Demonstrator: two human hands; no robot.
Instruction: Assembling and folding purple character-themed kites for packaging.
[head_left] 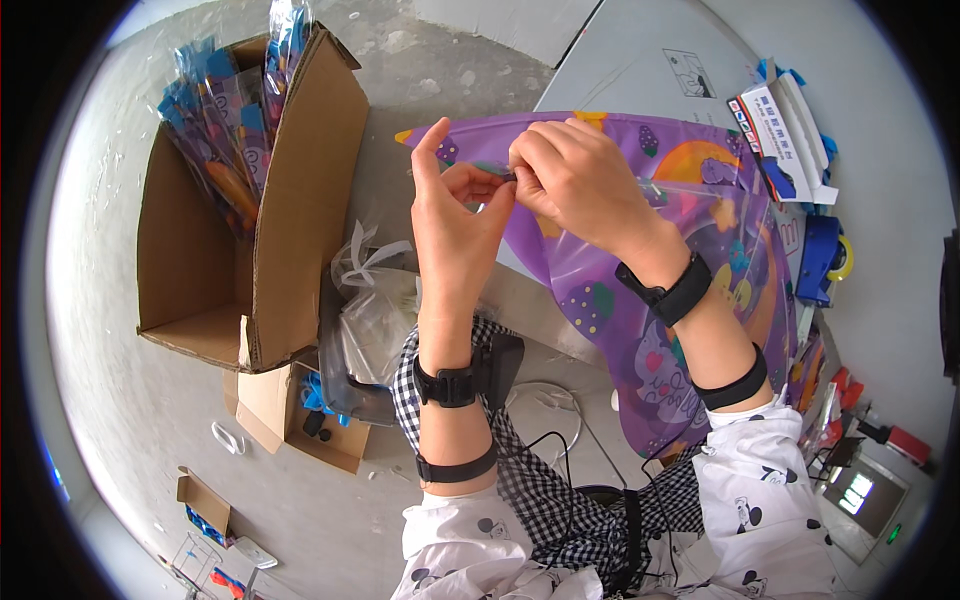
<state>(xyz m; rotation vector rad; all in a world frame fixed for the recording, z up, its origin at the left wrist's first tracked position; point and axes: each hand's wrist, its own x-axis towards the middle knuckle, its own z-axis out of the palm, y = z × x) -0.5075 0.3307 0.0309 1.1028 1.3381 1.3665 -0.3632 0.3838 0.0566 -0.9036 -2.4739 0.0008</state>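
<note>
My left hand point(455, 215) and my right hand point(580, 185) meet fingertip to fingertip over a large purple sheet point(625, 320) printed with cartoon pictures. Thumb and fingers of the left hand pinch together while its index finger points up. The right hand is curled, its thumb and index finger pressed against the left fingertips. What small piece they grip between them is hidden by the fingers. Glossy clear plastic covers part of the sheet, which drapes across the grey table and down toward my lap.
At left stands a cardboard box point(310, 190) holding several bagged purple-and-blue items point(225, 130). Below it sit a grey bin point(350, 390) with clear bags and a smaller carton point(265, 410). On the table at right lie a white box point(785, 135) and a blue tape dispenser point(820, 262).
</note>
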